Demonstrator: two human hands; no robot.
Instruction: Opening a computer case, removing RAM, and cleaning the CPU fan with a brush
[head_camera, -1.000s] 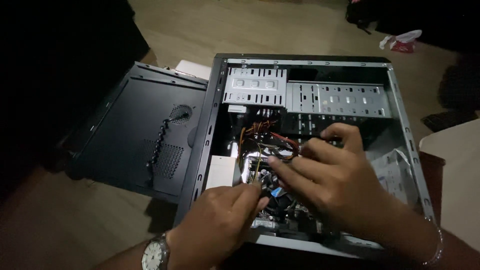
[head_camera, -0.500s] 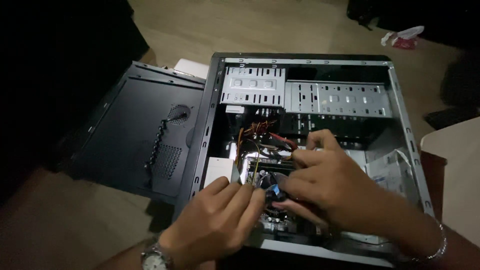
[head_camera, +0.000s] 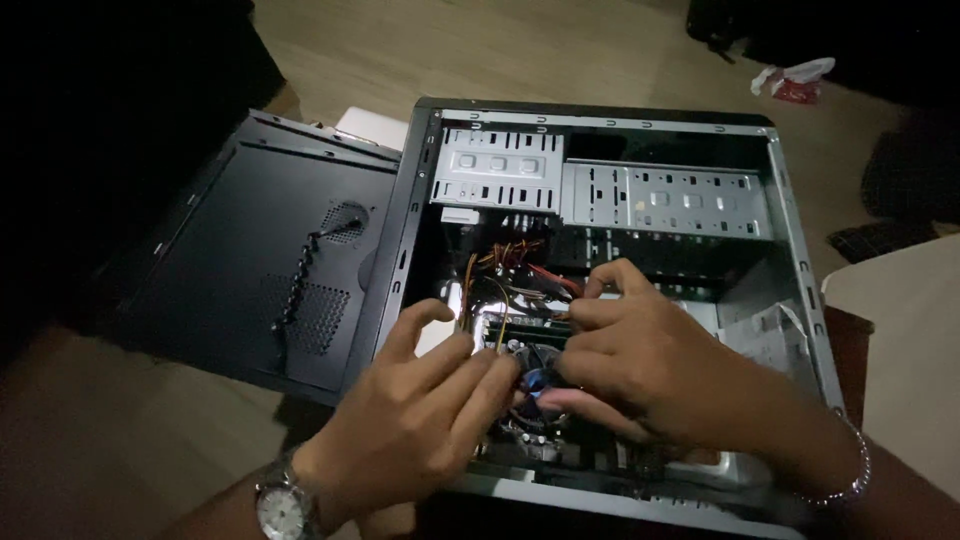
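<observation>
Together, both hands, left (head_camera: 425, 420) and right (head_camera: 640, 365), curl half-closed around the fan (head_camera: 537, 378) (blue hub) inside the case (head_camera: 600, 120), fingertips touching it.

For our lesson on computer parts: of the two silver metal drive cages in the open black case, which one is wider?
The right-hand silver metal drive cage, by the case's far right wall; the left-hand cage is narrower and squarer.

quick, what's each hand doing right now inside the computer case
Left hand: fingers curled down on the cooling fan; whether it grips anything cannot be told.
Right hand: fingers bent over the same fan; grip hidden.
</observation>
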